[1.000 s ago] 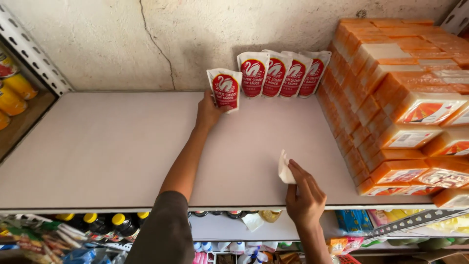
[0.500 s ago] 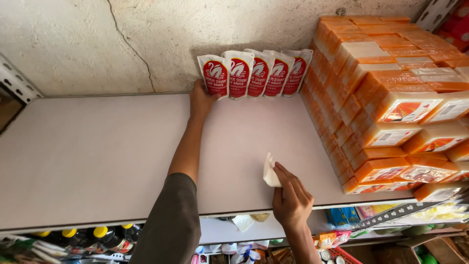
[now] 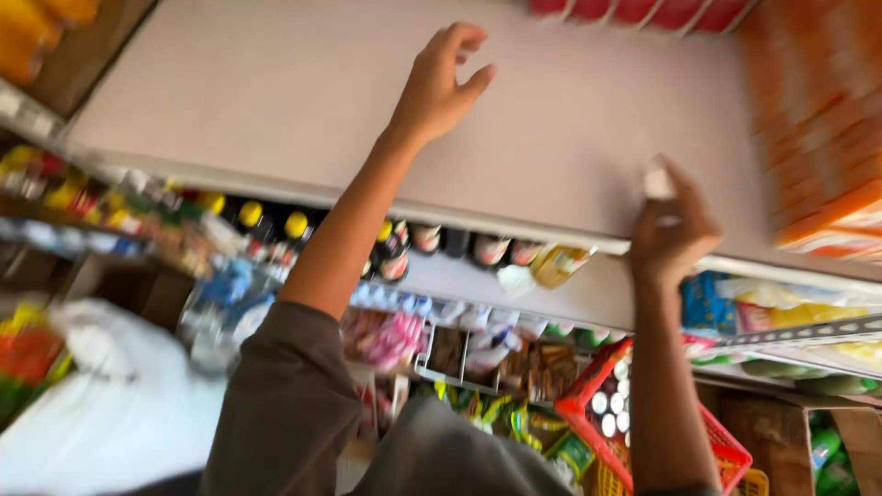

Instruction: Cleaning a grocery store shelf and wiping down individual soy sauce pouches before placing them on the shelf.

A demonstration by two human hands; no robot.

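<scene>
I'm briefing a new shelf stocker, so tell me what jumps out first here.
Two raised hands stand out: the left hand spread open and empty over the pale shelf, the right hand pinching a small white scrap at its front edge. Orange boxes are stacked at right, dark bottles below.

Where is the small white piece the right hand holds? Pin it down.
In the head view the small white piece sits pinched at the right hand's fingertips, right of centre, over the pale shelf's front edge, just left of the stacked orange boxes.
</scene>
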